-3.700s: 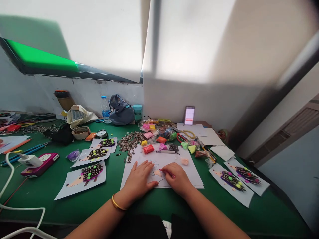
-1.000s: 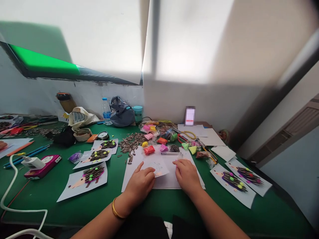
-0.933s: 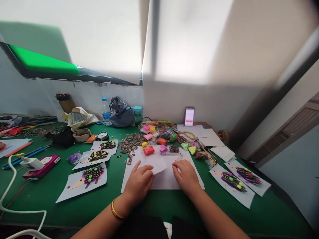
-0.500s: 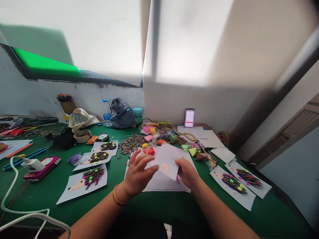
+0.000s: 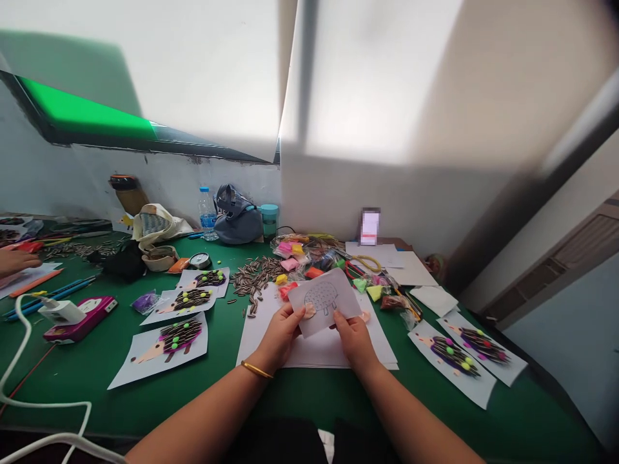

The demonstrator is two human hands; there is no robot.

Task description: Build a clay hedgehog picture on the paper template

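Both hands grip one white paper card (image 5: 341,291) with a hedgehog outline drawn on it, tilted above a stack of white sheets (image 5: 372,354). My left hand (image 5: 280,335) pinches its lower left, close to a peach patch (image 5: 309,312) on the drawn head, likely modelling clay. My right hand (image 5: 355,338) pinches the lower right edge, thumb on top. A peach lump (image 5: 365,316) shows on the sheets beside the right hand. Behind the card lie red clay (image 5: 286,290) and a pile of sunflower seeds (image 5: 256,277).
Hedgehog pictures lie left (image 5: 159,348) and right (image 5: 454,364). Bagged coloured clay (image 5: 290,251) and scissors (image 5: 367,263) sit at the back. A phone (image 5: 370,227) leans on the wall. Another person's hand (image 5: 19,261) is at far left, beyond a magenta box (image 5: 80,319) with a white cable.
My left hand has come down and closed on the card's left side. The card has turned so its drawing shows clearly. Another person's hand has appeared at far left.
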